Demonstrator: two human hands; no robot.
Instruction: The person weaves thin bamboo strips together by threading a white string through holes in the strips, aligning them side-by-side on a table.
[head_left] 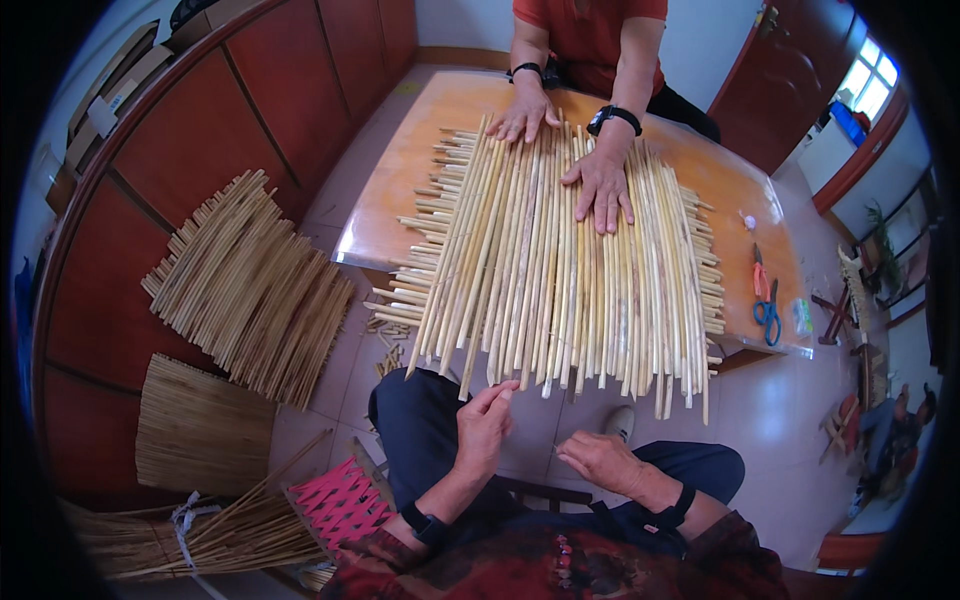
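Note:
A mat of pale straight stalks (545,290) lies on the orange table, its near ends sticking out past the edge; more stalks run crosswise beneath it. My left hand (484,428) is just below those near ends, thumb and fingers pinched together close to the stalk tips. Whether it grips a stalk tip or something thin, I cannot make out. Farther right, over my lap, my right hand (603,462) is closed with its fingertips together; anything in it is too small to see. Across the table, another person's two hands (600,190) press flat on the stalks.
Orange-handled pliers (760,275) and blue-handled scissors (768,318) lie on the table's right side. Stalk mats (250,290) lean against red cabinets (170,160) at left. A tied stalk bundle (190,540) and a stool with pink webbing (345,500) are at lower left. Cut pieces litter the floor.

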